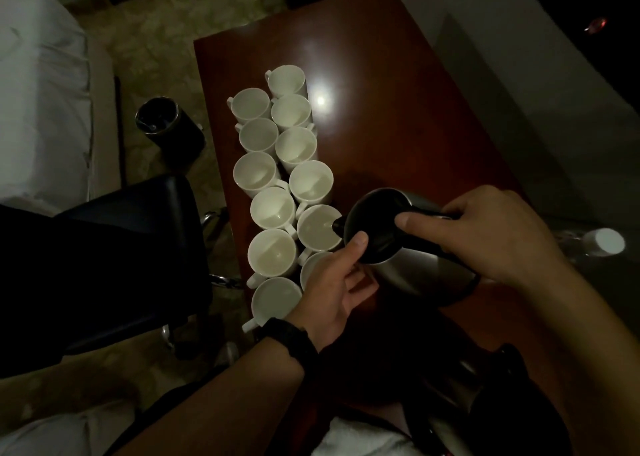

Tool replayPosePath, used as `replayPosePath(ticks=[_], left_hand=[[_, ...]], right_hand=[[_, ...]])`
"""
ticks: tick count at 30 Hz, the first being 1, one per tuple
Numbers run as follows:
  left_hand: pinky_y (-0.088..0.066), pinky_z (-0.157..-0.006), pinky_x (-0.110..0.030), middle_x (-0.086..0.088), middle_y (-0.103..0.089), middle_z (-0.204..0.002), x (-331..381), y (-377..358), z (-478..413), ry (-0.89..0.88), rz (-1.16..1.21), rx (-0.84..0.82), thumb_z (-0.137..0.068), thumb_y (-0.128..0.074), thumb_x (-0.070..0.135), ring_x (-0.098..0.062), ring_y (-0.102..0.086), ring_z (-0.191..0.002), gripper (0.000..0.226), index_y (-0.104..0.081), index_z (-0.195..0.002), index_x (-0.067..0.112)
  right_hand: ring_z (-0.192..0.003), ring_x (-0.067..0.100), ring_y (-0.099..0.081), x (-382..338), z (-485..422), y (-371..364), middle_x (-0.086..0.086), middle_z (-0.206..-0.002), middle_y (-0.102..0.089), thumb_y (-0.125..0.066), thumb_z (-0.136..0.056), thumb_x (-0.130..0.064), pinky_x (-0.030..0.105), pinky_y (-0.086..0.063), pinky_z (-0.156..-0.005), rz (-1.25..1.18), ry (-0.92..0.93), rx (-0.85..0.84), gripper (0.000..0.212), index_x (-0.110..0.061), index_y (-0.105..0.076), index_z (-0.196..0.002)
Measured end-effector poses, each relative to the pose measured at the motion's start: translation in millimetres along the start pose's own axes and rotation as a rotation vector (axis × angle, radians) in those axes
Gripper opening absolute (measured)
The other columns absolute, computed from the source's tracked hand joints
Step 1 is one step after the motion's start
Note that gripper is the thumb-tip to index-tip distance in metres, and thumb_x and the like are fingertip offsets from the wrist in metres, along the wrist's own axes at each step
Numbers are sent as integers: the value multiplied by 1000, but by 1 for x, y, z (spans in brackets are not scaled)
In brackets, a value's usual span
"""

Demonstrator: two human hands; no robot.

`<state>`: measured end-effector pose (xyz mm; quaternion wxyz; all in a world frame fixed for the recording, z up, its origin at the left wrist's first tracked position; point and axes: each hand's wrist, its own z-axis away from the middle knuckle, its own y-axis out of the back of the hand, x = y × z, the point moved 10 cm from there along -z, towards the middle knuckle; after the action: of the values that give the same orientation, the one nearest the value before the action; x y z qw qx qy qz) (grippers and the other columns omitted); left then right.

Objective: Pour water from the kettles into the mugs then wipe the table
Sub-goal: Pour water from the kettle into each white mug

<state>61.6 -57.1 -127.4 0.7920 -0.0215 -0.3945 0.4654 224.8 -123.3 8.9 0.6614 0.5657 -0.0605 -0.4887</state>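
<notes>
Several white mugs [273,209] stand in two rows along the left side of a dark red-brown table [398,116]. A steel kettle [415,272] with a black lid is tilted left, its spout over one mug [317,228] in the right row. My right hand [485,233] grips the kettle's black handle. My left hand [336,289] presses on the lid with the thumb and supports the body; a black watch is on that wrist. It partly hides a mug [313,265] behind it.
A second kettle [464,396] stands at the near edge by a white cloth [363,438]. A clear bottle with a white cap [604,242] lies at right. A black chair [131,247] and a dark bin [166,129] stand left of the table.
</notes>
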Motion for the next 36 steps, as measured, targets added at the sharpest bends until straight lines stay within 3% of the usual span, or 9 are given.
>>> replayPosePath(ticks=[7,17,27,32,36], left_hand=[[-50,-107,-45,-3,-71,-131,0,0,1,-6,4,2,-81,-70,52,-21,-64,-126,59,-63,-132,24],[-54,-99,-38,-2,-71,-131,-1,2,2,-3,-18,20,-81,-70,56,-19,-65,-125,62,-62,-134,26],[-51,-106,-44,-4,-70,-133,-3,2,4,-12,-10,21,-80,-70,54,-21,-64,-127,60,-63,-132,25],[-49,-110,-46,-5,-69,-134,-4,3,5,-12,-13,25,-81,-69,54,-23,-63,-128,63,-61,-135,22],[-50,-107,-44,-3,-70,-133,-4,3,6,-10,-32,15,-82,-68,55,-21,-64,-127,62,-62,-134,22]], right_hand=[[-44,23,-45,0,0,-2,2,-44,-42,-51,-59,-91,35,-33,-50,-29,10,-14,90,-2,-63,-60],[-52,39,-58,0,-2,-2,15,-48,-49,-44,-50,-95,36,-35,-51,-7,4,-8,96,-2,-64,-61],[-44,26,-46,0,2,-5,2,-44,-43,-47,-54,-96,36,-33,-51,-14,6,-16,96,-1,-62,-60],[-52,40,-57,3,2,-6,16,-49,-51,-45,-51,-97,36,-36,-51,-13,-10,-13,98,-1,-64,-62],[-46,33,-48,2,3,-7,5,-47,-46,-48,-55,-94,35,-34,-51,-13,-5,-35,96,-1,-66,-64]])
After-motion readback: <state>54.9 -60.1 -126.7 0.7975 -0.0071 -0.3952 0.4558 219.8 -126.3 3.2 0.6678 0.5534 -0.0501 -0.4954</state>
